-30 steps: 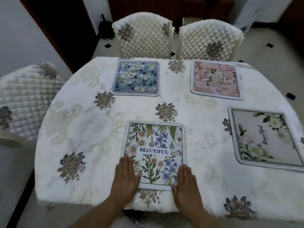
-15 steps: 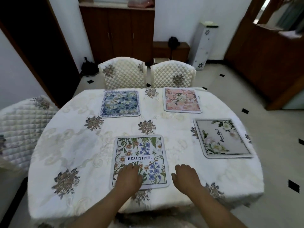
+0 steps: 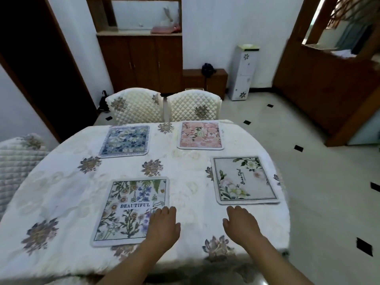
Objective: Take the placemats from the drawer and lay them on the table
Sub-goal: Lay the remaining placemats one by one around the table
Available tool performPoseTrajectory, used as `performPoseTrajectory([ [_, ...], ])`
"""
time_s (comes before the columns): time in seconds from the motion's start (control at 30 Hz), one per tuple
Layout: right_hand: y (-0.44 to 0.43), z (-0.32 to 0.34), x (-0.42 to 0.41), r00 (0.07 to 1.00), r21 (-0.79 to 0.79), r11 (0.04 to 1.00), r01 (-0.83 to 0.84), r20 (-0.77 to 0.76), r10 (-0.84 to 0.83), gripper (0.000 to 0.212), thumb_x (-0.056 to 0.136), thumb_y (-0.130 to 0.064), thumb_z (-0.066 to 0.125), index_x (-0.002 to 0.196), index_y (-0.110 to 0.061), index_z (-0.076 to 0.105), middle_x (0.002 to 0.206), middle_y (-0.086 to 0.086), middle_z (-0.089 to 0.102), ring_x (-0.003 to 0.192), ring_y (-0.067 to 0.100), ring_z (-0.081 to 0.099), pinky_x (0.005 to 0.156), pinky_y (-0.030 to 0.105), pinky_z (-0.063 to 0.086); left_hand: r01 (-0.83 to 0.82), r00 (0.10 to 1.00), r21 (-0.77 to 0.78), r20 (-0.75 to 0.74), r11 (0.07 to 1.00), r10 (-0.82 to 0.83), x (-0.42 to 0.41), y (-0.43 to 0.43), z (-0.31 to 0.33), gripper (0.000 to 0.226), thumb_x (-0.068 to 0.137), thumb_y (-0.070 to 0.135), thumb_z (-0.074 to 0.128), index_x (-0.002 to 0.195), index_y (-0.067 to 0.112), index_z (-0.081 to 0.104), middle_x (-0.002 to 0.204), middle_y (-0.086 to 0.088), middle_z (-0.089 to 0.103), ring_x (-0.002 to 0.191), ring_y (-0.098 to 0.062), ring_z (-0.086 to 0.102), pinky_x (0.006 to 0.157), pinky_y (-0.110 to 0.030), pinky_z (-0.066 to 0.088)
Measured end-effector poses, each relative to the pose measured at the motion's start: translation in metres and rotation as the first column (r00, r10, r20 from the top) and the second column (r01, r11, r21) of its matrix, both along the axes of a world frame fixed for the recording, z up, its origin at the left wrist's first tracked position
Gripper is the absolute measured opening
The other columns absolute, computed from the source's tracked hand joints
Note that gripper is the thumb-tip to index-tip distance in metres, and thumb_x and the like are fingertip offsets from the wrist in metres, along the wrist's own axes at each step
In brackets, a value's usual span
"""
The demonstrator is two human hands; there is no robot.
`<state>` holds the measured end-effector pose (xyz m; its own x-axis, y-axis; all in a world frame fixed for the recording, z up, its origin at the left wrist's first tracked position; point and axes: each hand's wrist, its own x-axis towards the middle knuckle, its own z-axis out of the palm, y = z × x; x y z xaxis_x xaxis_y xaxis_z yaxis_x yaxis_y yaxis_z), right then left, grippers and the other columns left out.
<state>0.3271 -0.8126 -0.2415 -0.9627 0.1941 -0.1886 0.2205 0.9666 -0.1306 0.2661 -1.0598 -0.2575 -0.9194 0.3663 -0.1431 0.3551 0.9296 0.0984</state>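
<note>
- Four placemats lying flat on the cloth-covered counter (image 3: 61, 194); landmark taken as the near placemat (image 3: 131, 210) printed "BEAUTIFUL".
- Blue placemat (image 3: 124, 140) beyond the near placemat, toward the far edge; pink placemat (image 3: 200, 135) beyond and to its right; grey placemat (image 3: 244, 179) directly to its right, well apart.
- Two quilted chairs (image 3: 135, 108) behind the far edge, past the blue and pink mats.
- Left hand (image 3: 163, 227) open, palm down, fingers resting on the right near corner of the near placemat; nothing gripped.
- Right hand (image 3: 241, 225) open, palm down over bare cloth to the right of the near placemat, just short of the grey mat's near edge; nothing held. Contact with the cloth not clear.
- No drawer in view.
- Judged: task looks at or close to its end; all four mats lie flat and roughly square.
- Handling, judged: mats thin, light, flexible, with a soft bordered edge; likely to flop if lifted by one corner. Not fragile.
- Best hold, judged: pinch along an edge, or two opposite edges with both hands, to keep flat.
- Risk, judged: sliding a mat may drag and wrinkle the cloth beneath; lifting to reposition is safer.
</note>
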Motion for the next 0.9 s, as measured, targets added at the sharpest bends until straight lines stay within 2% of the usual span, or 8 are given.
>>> performPoseTrajectory([
  [0.17, 0.122, 0.004, 0.025, 0.999, -0.013, 1.000, 0.026, 0.032, -0.025, 0.035, 0.094, -0.039, 0.043, 0.119, -0.016, 0.050, 0.117, 0.008, 0.058, 0.107, 0.027, 0.056, 0.084, 0.036, 0.045, -0.006, 1.000, 0.001, -0.002, 1.000, 0.006, 0.024, 0.112, -0.002, 0.038, 0.091, 0.046, 0.045, 0.117, 0.018, 0.050, 0.112, -0.004, 0.060, 0.104, -0.026, 0.054, 0.086, -0.039, 0.042],
  [0.3, 0.186, 0.010, 0.027, 0.999, -0.015, 0.999, 0.037, 0.031, -0.036, 0.031, 0.091, -0.039, 0.044, 0.113, -0.017, 0.051, 0.113, 0.006, 0.058, 0.106, 0.029, 0.057, 0.083, 0.038, 0.046, 0.000, 1.000, 0.001, -0.009, 1.000, 0.000, 0.035, 0.171, 0.003, 0.036, 0.090, 0.047, 0.045, 0.112, 0.020, 0.052, 0.107, -0.003, 0.060, 0.100, -0.025, 0.054, 0.084, -0.038, 0.041],
  [0.53, 0.219, 0.010, -0.009, 1.000, -0.004, 1.000, -0.023, 0.006, 0.023, 0.027, 0.092, -0.038, 0.044, 0.108, -0.016, 0.049, 0.108, 0.007, 0.057, 0.101, 0.030, 0.058, 0.076, 0.036, 0.045, -0.038, 0.999, -0.055, -0.011, 0.998, 0.037, 0.008, 0.195, 0.005, 0.035, 0.088, 0.045, 0.044, 0.109, 0.018, 0.054, 0.106, -0.005, 0.059, 0.100, -0.027, 0.052, 0.084, -0.039, 0.039],
  [0.73, 0.249, 0.009, -0.040, 0.999, 0.008, 0.999, -0.036, 0.018, 0.036, 0.032, 0.093, -0.037, 0.044, 0.116, -0.016, 0.050, 0.112, 0.009, 0.058, 0.105, 0.030, 0.057, 0.080, 0.037, 0.047, -0.048, 0.999, -0.059, -0.004, 0.997, 0.048, -0.031, 0.218, 0.002, 0.035, 0.092, 0.045, 0.045, 0.112, 0.017, 0.053, 0.110, -0.006, 0.057, 0.105, -0.028, 0.050, 0.088, -0.039, 0.037],
  [0.9, 0.290, -0.006, -0.076, 0.995, -0.010, 0.996, -0.089, 0.051, 0.089, 0.030, 0.092, -0.037, 0.045, 0.112, -0.016, 0.053, 0.113, 0.009, 0.059, 0.106, 0.030, 0.058, 0.083, 0.036, 0.049, -0.120, 0.992, -0.085, 0.019, 0.989, 0.122, -0.043, 0.254, -0.006, 0.035, 0.092, 0.045, 0.043, 0.114, 0.019, 0.051, 0.112, -0.005, 0.056, 0.106, -0.027, 0.049, 0.089, -0.038, 0.036],
])
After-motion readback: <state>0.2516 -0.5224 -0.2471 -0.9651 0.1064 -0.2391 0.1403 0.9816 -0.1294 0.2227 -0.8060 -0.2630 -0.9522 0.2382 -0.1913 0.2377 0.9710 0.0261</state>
